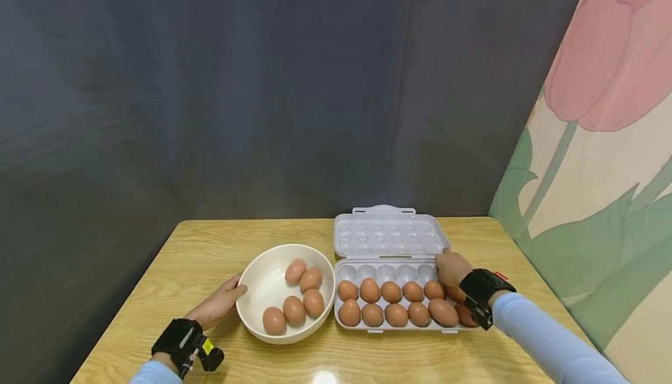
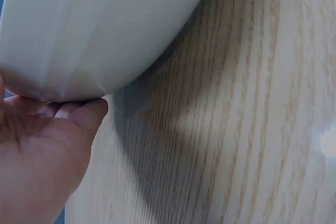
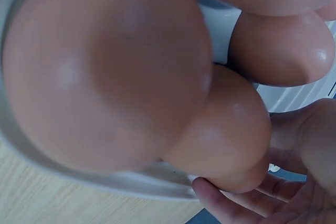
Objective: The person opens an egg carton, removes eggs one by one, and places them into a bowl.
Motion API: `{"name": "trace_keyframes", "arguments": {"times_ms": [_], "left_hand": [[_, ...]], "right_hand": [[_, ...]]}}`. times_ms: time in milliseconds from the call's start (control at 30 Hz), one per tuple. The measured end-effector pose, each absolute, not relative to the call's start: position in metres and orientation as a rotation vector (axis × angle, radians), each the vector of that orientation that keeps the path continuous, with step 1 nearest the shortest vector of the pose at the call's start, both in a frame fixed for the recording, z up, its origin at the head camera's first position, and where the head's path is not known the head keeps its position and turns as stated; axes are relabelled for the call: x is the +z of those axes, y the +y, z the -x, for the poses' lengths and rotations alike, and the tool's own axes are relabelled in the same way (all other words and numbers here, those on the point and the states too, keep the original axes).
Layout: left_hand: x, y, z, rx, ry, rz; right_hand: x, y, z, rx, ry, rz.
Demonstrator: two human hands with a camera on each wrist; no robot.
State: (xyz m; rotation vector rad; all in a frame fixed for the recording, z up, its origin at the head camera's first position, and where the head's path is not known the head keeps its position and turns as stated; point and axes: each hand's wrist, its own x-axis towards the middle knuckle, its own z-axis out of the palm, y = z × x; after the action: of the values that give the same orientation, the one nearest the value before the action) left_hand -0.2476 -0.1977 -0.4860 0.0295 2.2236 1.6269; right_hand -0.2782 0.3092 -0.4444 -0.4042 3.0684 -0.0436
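My left hand [image 1: 217, 307] holds the cream bowl [image 1: 257, 293] at its left side, the thumb at the rim. In the left wrist view, the fingers [image 2: 86, 114] touch the bowl's underside. Several brown eggs [image 1: 294, 310] lie inside the bowl. At the back right corner of the egg carton [image 1: 388, 330], my right hand [image 1: 452, 268] has its thumb and fingers around an egg [image 3: 244, 178], which the head view hides. The carton's front and middle rows hold brown eggs [image 1: 396, 316]; visible back-row cups [image 1: 387, 272] are empty.
The carton's clear lid [image 1: 391, 237] lies folded back behind it. Both containers stand side by side on a wooden table [image 1: 210, 255]. A dark curtain [image 1: 294, 92] hangs behind the table, and a flower-painted wall [image 1: 593, 156] borders it on the right.
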Motion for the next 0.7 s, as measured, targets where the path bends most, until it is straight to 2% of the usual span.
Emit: {"name": "trace_keyframes", "arguments": {"times_ms": [700], "left_hand": [[-0.4877, -0.1974, 0.2503, 1.657, 2.194, -0.064]], "right_hand": [[-0.4384, 0.3119, 0.2756, -0.001, 3.061, 0.453]]}}
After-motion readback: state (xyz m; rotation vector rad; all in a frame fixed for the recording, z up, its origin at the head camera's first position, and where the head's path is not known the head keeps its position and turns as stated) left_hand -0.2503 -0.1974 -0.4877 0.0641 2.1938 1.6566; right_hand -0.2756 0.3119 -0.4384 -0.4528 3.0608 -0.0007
